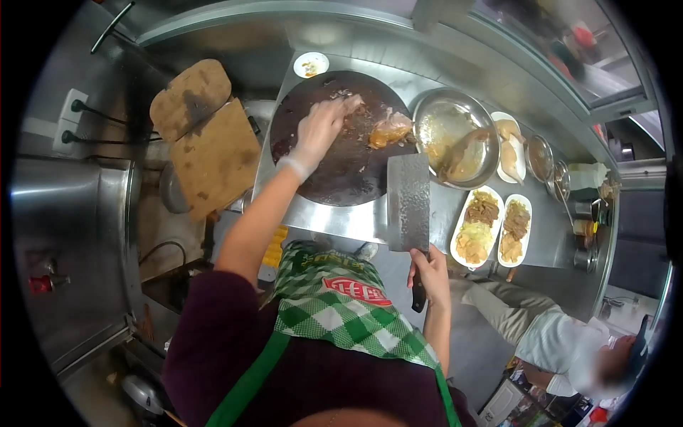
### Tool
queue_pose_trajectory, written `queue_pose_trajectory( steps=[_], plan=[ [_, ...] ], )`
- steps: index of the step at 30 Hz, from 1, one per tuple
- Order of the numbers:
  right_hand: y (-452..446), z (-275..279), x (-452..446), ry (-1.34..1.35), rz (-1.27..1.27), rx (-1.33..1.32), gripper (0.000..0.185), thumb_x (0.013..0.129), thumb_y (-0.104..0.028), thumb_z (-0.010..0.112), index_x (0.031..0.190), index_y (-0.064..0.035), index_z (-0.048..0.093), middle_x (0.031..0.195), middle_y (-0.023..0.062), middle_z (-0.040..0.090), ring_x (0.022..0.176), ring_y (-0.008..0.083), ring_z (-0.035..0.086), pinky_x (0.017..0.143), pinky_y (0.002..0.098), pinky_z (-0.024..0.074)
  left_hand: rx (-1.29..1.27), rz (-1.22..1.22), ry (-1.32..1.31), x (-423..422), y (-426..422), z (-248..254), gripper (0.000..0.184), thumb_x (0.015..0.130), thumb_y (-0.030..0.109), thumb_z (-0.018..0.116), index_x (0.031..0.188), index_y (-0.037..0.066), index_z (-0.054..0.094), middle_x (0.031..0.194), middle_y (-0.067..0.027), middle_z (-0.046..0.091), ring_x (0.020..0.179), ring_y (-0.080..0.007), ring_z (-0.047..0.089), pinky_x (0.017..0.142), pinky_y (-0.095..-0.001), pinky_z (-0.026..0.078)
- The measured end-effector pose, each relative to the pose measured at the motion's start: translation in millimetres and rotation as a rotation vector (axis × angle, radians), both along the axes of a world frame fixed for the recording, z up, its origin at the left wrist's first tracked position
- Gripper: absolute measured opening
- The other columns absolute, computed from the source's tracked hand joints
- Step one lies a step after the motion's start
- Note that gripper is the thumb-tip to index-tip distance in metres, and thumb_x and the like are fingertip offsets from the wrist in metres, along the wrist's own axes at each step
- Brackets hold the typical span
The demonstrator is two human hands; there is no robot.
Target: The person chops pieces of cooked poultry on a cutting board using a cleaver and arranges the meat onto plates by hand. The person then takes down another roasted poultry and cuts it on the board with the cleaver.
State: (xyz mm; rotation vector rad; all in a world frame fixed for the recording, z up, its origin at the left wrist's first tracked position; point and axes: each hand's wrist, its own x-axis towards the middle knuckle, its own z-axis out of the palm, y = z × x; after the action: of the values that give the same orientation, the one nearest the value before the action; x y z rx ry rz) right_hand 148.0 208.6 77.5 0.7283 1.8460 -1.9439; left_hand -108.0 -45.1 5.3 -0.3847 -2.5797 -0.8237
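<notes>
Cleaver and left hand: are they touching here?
Apart. The head view shows the round chopping board between the left hand and the cleaver, which the right hand holds by its handle.

Two oval plates (457, 246) of food lie side by side on the steel bench (341, 221), and a small white dish (322, 60) sits near its far edge. Black plugs (69, 136) fill wall sockets (70, 119) leftward. A person (555, 345) in beige trousers is at right.

Head view — faces forward, steeply down — overlooking round board (341, 174).
</notes>
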Motion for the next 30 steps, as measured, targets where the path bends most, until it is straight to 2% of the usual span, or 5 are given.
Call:
queue_pose_trajectory(
  steps=[6,12,18,22,30],
  plan=[
    [-39,19,-72,0.175,0.172,0.316,0.019,0.091,-0.019,0.057,0.097,-0.0006,0.058,0.052,0.0006,0.048,0.040,0.0099,0.048,0.037,0.0250,0.0379,-0.182,0.009,-0.041,81,-22,-23,0.051,0.079,0.025,0.069,0.123,0.004,0.053,0.120,-0.0122,0.056,0.101,-0.0342,0.055,0.086,-0.0384,0.046],
    [-86,-13,-154,0.632,0.278,0.707,0.020,0.089,-0.021,0.057,0.093,-0.0020,0.060,0.060,0.0220,0.059,0.055,0.0385,0.060,0.053,0.0448,0.0463,0.288,0.105,-0.100,98,-40,-32,0.025,0.080,0.007,0.067,0.105,0.004,0.065,0.106,-0.0118,0.062,0.099,-0.0306,0.057,0.087,-0.0376,0.045],
    [-102,-18,-187,0.610,0.541,0.935,0.021,0.087,-0.023,0.055,0.094,-0.0035,0.062,0.068,0.0245,0.061,0.069,0.0432,0.062,0.066,0.0515,0.0480,0.326,0.129,-0.071,97,-40,-33,0.020,0.079,0.006,0.069,0.099,0.003,0.066,0.101,-0.0115,0.064,0.094,-0.0302,0.058,0.083,-0.0362,0.047],
    [-120,41,-193,0.693,0.362,0.795,0.021,0.087,-0.022,0.055,0.088,-0.0018,0.058,0.068,0.0250,0.061,0.069,0.0436,0.062,0.065,0.0514,0.0485,0.335,0.133,-0.069,101,-41,-35,0.021,0.078,0.005,0.069,0.099,0.003,0.067,0.101,-0.0117,0.064,0.092,-0.0300,0.058,0.081,-0.0361,0.047],
    [-117,-21,-208,0.453,0.619,0.967,0.027,0.087,-0.024,0.052,0.094,0.0010,0.060,0.079,0.0278,0.063,0.080,0.0445,0.062,0.073,0.0509,0.0486,0.349,0.134,-0.008,99,-40,-41,0.019,0.077,0.006,0.071,0.095,0.005,0.067,0.098,-0.0102,0.065,0.089,-0.0290,0.060,0.078,-0.0362,0.048]
  ],
)
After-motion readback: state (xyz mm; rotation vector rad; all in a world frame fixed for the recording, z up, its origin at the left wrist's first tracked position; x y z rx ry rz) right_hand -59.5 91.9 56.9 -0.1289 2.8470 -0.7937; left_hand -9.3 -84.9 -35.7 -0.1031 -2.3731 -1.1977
